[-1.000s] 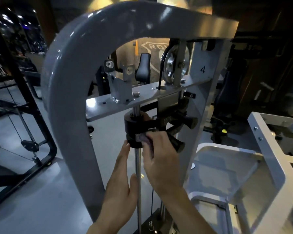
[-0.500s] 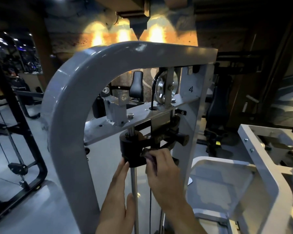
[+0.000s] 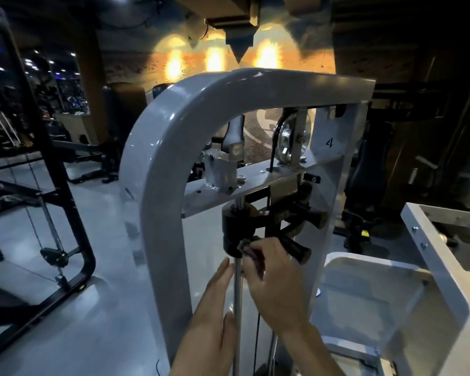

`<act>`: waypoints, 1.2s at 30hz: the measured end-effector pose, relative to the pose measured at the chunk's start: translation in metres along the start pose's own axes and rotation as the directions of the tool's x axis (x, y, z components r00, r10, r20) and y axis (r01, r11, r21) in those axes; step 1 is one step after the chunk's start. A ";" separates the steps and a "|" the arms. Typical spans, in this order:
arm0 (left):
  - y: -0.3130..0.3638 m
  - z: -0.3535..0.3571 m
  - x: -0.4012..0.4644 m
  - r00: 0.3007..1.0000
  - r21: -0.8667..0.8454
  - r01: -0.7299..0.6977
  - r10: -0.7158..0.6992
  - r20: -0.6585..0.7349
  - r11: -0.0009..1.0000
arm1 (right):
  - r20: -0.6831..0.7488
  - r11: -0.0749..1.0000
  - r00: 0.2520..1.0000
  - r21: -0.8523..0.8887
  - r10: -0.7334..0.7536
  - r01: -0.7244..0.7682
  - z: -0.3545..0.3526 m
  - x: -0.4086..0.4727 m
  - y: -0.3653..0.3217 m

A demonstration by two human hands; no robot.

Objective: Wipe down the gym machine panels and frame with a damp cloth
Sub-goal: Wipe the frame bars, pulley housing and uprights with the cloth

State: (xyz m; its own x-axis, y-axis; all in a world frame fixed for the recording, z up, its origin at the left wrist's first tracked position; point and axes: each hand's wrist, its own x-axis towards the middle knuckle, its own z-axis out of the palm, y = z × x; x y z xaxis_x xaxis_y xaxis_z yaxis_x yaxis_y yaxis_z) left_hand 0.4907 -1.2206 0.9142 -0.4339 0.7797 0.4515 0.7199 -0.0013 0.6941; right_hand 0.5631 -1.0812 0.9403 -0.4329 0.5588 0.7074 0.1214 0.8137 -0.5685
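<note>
1. Now the right hand (image 3: 273, 270) is reaching up from the near right, with its fingers curled tight around a small dark cloth (image 3: 251, 252).
2. It is pressing the cloth against the bottom of the black collar (image 3: 235, 230) on the shiny metal rod (image 3: 237, 299).
3. Just left of it, the left hand (image 3: 215, 308) is reaching up with straight fingers, lying flat along the rod and holding nothing.
4. Both hands are working inside the big grey frame (image 3: 158, 164).

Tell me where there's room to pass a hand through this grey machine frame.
Free: the gap between the curved grey frame upright and the chrome guide rod, left of the left hand. Crowded: around the black clamp block, where the right hand holds the dark cloth.
</note>
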 end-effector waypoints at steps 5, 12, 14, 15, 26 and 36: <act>-0.006 -0.016 -0.018 0.998 -0.033 0.039 -0.038 0.044 0.999 | -0.078 0.979 0.995 0.197 0.062 -0.046 -0.013 0.009 -0.030; -0.021 -0.046 -0.041 0.998 -0.027 -0.001 0.003 0.061 1.000 | -0.160 0.916 0.984 0.376 -0.081 0.136 -0.006 0.006 -0.116; -0.029 -0.057 -0.044 0.994 -0.017 -0.016 0.018 0.106 1.000 | -0.135 0.923 0.986 0.360 -0.095 0.138 0.011 -0.003 -0.132; -0.034 -0.064 -0.046 0.993 -0.014 -0.032 0.033 0.115 0.999 | -0.135 0.926 0.989 0.360 -0.067 0.112 0.021 -0.009 -0.139; -0.147 -0.194 -0.095 0.999 -0.104 -0.019 0.022 0.027 0.994 | 0.012 0.879 0.974 0.428 0.228 -0.211 0.153 -0.095 -0.217; -0.234 -0.310 -0.111 0.969 -0.163 0.217 -0.233 -0.083 0.962 | 0.311 0.525 0.799 0.623 0.514 -0.580 0.279 -0.101 -0.259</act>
State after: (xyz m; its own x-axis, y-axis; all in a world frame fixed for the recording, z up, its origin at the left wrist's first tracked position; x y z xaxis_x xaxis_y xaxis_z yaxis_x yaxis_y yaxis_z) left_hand 0.2021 -1.5008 0.8760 -0.6333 0.7036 0.3225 0.5104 0.0664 0.8574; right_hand 0.3260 -1.3927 0.8989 -0.5611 0.8154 0.1426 -0.2415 0.0034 -0.9704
